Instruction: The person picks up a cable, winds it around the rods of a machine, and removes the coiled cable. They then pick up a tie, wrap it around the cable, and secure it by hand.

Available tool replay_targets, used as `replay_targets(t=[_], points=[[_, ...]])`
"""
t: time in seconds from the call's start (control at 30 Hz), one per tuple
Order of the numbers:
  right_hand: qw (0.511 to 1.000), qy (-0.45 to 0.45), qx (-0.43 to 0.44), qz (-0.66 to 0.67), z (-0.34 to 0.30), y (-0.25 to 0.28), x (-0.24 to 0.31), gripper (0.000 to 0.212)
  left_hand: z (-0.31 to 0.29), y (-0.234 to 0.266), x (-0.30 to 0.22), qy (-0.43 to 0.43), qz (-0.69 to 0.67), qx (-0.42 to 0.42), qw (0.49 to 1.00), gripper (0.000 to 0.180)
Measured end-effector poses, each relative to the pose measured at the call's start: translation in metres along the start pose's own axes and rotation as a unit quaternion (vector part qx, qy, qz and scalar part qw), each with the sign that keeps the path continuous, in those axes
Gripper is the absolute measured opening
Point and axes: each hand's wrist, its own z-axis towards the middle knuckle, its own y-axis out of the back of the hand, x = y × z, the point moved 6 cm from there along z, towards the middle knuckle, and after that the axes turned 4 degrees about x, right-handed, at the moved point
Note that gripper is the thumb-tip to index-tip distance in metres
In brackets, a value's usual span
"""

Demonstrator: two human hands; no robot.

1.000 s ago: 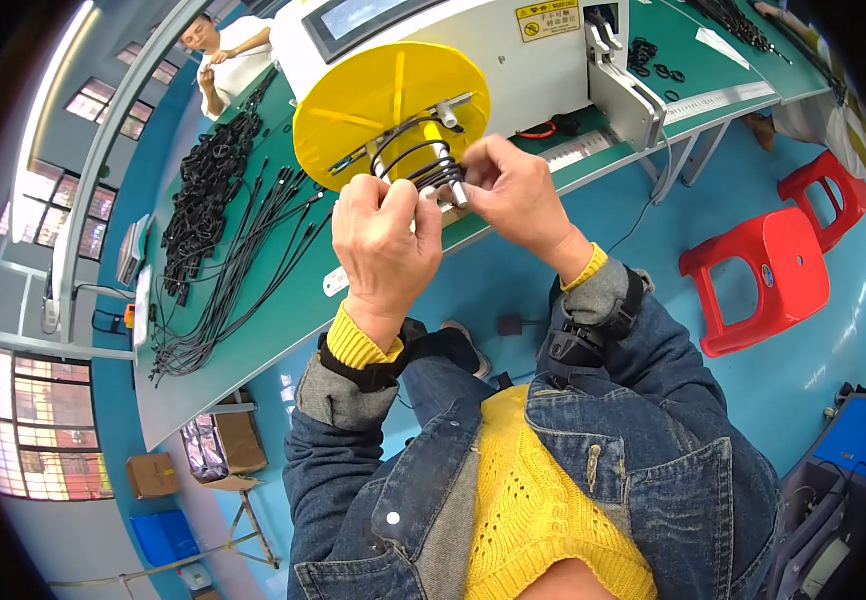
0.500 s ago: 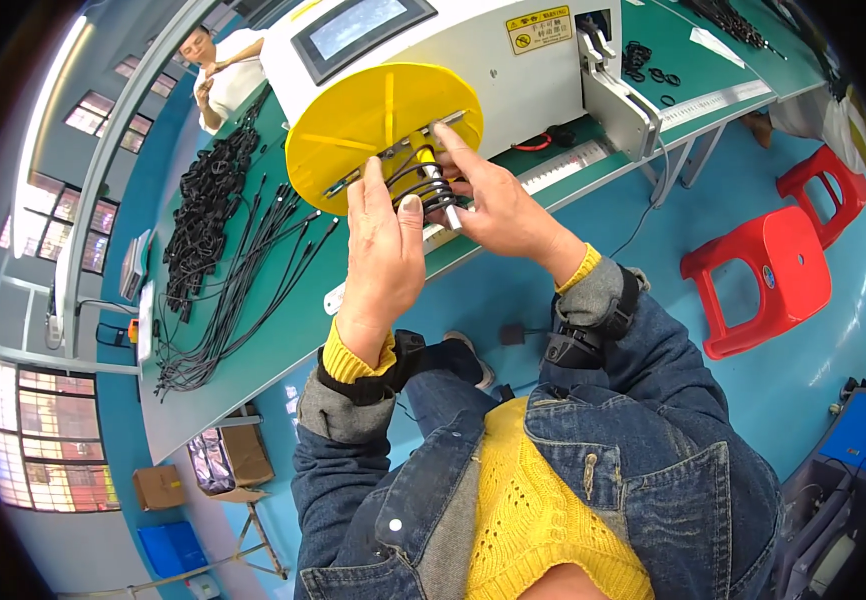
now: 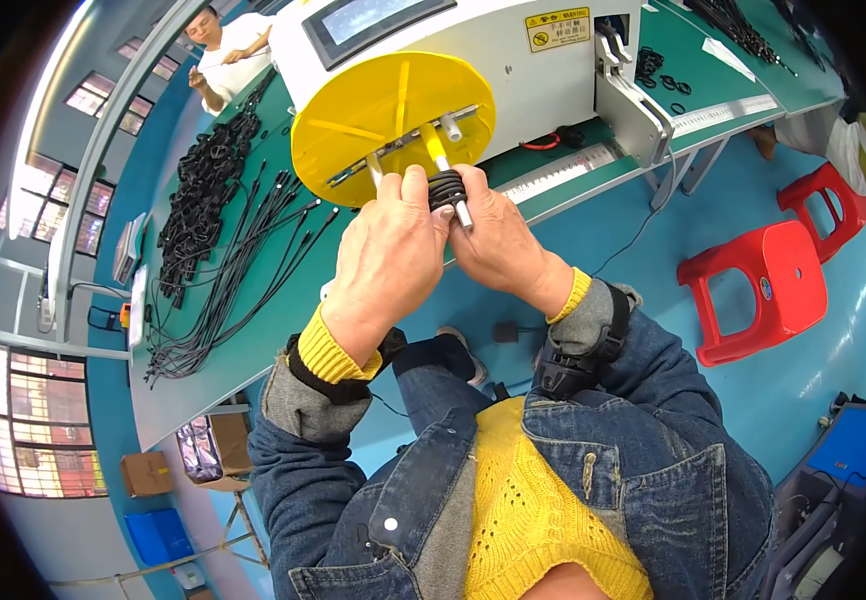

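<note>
A coil of black cable [image 3: 446,190] is bunched near the outer end of a pale metal post on the machine's yellow disc [image 3: 338,130]. On the coil's left side, my left hand [image 3: 390,245] presses with bent fingers. From the right, my right hand [image 3: 505,240] grips the same coil, its thumb and fingers closed about it. The post's tip [image 3: 464,216] sticks out between my hands. Two shorter posts stand on a slotted metal bar across the disc, and the left one is partly hidden by my fingers.
Left on the green table lie a heap of black cables [image 3: 208,190] and a bundle of straight cables [image 3: 243,275]. The white machine body [image 3: 528,95] stands behind the disc. Red stools [image 3: 761,290] are at right. Another person [image 3: 233,50] works at the far left.
Loose loops of cable have been drawn together into a tight coil. My hands have closed on it, both lower than before, and the coil sits nearer the post's tip.
</note>
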Motion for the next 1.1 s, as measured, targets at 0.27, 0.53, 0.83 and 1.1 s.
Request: replay_targets(t=[0.27, 0.53, 0.83, 1.1], points=[[0.991, -0.037, -0.013, 0.125, 0.0, -0.013, -0.003, 0.024, 0.005, 0.002, 0.003, -0.029, -0.021, 0.014, 0.999, 0.019], [0.985, -0.071, -0.096, 0.127, -0.02, -0.003, 0.007, 0.018, -0.022, 0.002, -0.016, -0.02, 0.001, -0.042, 0.999, 0.019], [0.999, 0.005, 0.016, 0.028, -0.063, 0.005, 0.015, 0.017, -0.071, -0.038, -0.03, 0.051, -0.119, -0.084, 0.988, 0.025], [0.976, -0.115, 0.185, -0.025, -0.15, -0.009, -0.022, 0.018, -0.141, -0.098, -0.043, 0.167, -0.287, 0.09, 0.939, 0.036]])
